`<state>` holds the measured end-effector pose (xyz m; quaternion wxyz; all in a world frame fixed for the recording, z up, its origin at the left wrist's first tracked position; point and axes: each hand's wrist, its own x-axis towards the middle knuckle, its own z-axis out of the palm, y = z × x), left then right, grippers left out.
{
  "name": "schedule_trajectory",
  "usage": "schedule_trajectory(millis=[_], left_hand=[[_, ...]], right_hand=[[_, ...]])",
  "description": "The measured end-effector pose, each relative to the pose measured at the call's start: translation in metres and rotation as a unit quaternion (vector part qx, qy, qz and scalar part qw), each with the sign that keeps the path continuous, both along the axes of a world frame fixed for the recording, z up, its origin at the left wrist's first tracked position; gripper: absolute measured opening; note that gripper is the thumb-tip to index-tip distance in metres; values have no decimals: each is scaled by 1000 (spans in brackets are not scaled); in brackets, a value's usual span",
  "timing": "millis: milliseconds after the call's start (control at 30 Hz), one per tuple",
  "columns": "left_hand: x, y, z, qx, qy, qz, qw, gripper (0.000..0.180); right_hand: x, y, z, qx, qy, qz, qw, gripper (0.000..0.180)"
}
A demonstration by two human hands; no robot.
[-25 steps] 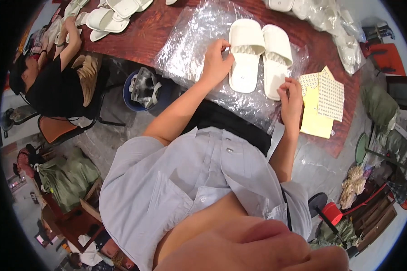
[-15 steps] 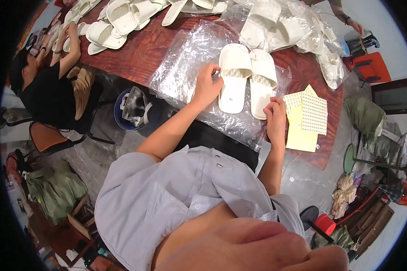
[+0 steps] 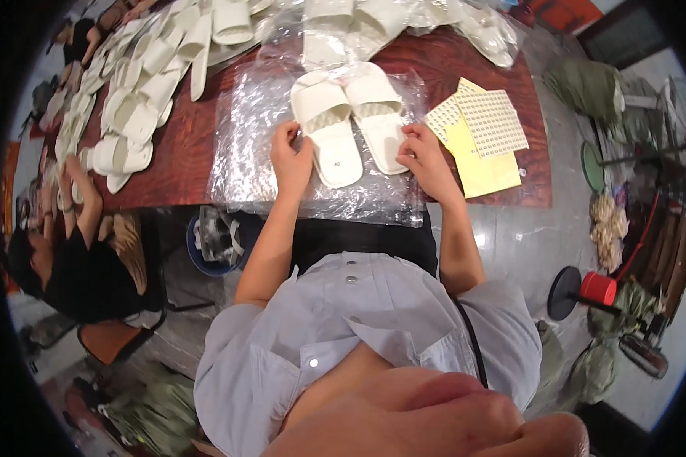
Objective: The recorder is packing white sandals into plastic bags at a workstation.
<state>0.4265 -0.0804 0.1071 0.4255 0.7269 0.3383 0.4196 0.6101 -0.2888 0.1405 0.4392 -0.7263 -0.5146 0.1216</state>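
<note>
A pair of white slippers lies side by side on a clear plastic bag point(image 3: 240, 171) at the table's front. The left slipper point(image 3: 332, 145) carries a small printed mark on its heel. Against its left edge rests my left hand point(image 3: 290, 161), thumb and fingers bent but apart, gripping nothing. At the heel edge of the right slipper point(image 3: 381, 137) is my right hand point(image 3: 428, 164), its fingers curled in and thumb pressed to them; anything tiny between the fingertips is too small to see. Yellow sheets of small stickers point(image 3: 492, 126) lie to the right of my right hand.
Many white slippers point(image 3: 137, 114) fill the table's left side. Bagged slippers point(image 3: 358, 30) stand along the back. A blue bin point(image 3: 206, 263) sits below the table edge. At the left a person in black point(image 3: 91, 266) works with slippers. Green sacks point(image 3: 587, 91) are at the right.
The view has turned, so the table sits more squarely ahead. Both slippers stay on the plastic bag, now tilted differently in view. My hands remain at their outer edges.
</note>
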Motion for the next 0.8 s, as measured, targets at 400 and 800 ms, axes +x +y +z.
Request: schedule_trajectory(millis=[400,800], left_hand=[[3,-6,15,13,6,-2,1000,43],[-1,-30,54,334,291,-5,896,40]], right_hand=[[-8,-1,-6,66,9,-18,998,22],[-2,0,27,24,-146,35,988,23]])
